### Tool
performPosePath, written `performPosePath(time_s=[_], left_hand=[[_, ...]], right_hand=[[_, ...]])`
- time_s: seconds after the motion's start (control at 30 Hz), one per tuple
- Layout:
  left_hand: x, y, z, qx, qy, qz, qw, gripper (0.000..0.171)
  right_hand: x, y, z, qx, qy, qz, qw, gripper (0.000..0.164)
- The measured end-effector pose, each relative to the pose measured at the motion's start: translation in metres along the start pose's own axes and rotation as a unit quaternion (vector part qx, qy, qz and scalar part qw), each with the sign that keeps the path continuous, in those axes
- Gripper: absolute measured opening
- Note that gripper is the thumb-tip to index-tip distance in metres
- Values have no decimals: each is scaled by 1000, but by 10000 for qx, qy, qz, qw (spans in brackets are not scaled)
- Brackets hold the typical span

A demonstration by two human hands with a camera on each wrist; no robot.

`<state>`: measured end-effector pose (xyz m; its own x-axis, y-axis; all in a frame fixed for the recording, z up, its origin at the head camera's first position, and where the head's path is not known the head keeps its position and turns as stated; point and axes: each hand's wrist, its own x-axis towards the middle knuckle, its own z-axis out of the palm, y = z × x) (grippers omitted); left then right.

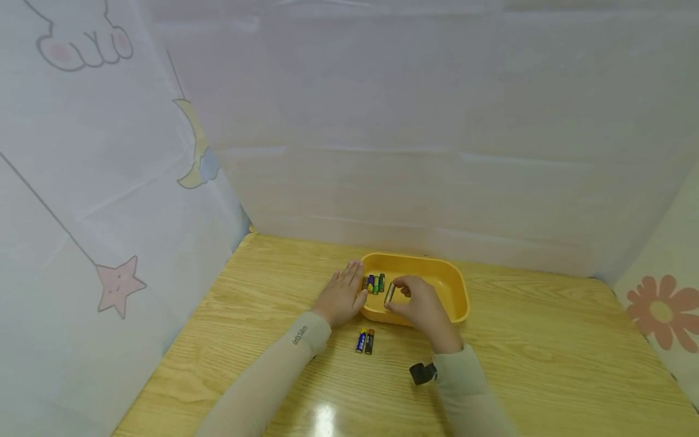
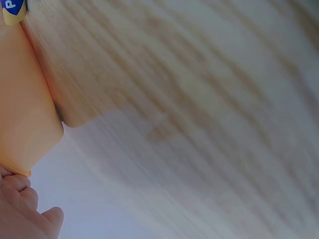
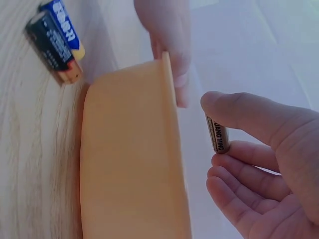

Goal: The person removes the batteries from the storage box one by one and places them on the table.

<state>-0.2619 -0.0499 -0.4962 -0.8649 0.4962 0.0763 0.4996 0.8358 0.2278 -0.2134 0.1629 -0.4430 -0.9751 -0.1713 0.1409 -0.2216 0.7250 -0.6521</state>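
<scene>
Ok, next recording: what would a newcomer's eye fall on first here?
Most likely the bright yellow bin on the wooden table, with four batteries side by side at its left end. Over it, the right-hand grip pinches a gold-coloured battery, while two more batteries lie on the table in front. Then perhaps the pink star at the left of the head view.

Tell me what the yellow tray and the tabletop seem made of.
The yellow tray looks like smooth molded plastic: even color, rounded corners, thin rim. The tabletop could be wood or wood-print laminate: streaky grain, glossy glare.
</scene>
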Motion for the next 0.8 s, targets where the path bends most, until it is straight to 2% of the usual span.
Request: performPosePath(time_s=[0.47, 0.8], left_hand=[[0, 0, 1, -24, 31, -46, 10000, 67], [1, -1, 3, -47, 52, -19, 10000, 68]], right_hand=[[-21, -9, 2, 29, 153, -141, 9998, 51], [-39, -13, 8, 277, 216, -242, 9991, 48]])
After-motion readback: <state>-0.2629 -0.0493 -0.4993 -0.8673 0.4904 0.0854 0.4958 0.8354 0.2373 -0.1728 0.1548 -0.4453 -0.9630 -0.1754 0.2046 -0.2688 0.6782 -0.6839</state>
